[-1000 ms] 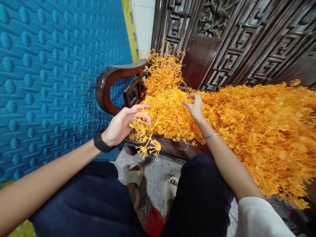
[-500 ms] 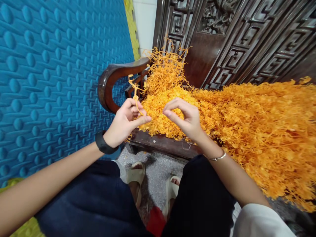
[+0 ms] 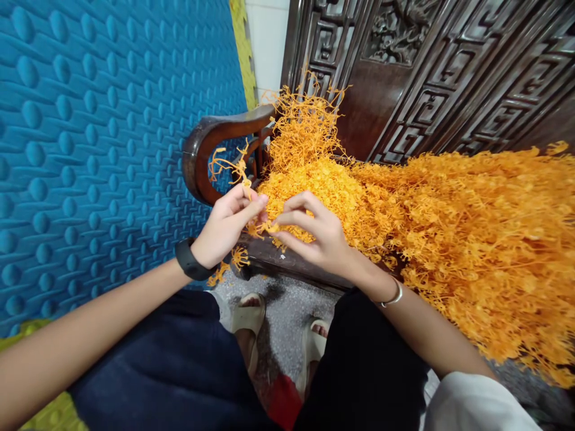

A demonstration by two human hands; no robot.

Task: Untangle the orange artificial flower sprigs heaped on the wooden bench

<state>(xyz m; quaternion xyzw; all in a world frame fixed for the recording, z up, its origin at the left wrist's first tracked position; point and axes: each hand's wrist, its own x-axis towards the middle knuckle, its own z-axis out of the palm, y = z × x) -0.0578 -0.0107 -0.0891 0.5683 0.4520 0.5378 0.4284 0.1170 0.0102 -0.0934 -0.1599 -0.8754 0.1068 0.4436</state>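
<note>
Sprig (image 3: 236, 169) sits mid-frame, pinched by our left hand (image 3: 227, 224) and right hand (image 3: 321, 239), fingertips closed tight on it. We hold it just off the pile (image 3: 449, 227), likely so its loose strands hang free.

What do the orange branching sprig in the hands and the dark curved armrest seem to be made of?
The orange branching sprig, pinched by the left hand and the right hand, is probably moulded plastic: uniform colour, thin stems that hold their shape, faint sheen. The dark curved armrest is likely varnished hardwood: glossy highlights on a deep brown surface.
</note>
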